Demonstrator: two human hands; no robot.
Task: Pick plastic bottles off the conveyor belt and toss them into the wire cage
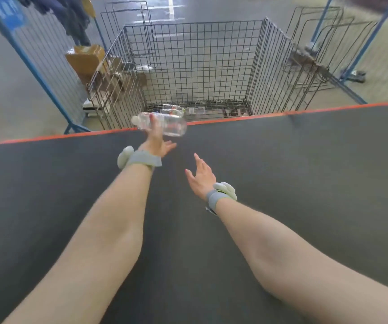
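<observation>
Left of centre, the clear bottle [167, 125] lies sideways against the splayed fingers [170, 145] of the left hand [158, 142] over the conveyor belt's [293, 178] far edge, right hand [201, 177] spread empty; a weak flick could drop it short of the wire cage [200, 54].

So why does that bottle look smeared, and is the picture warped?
In the head view, the bottle is motion-blurred at the left hand; the wide lens splays the wire cage walls outward and stretches the forearms; white glare streaks the far floor.
</observation>
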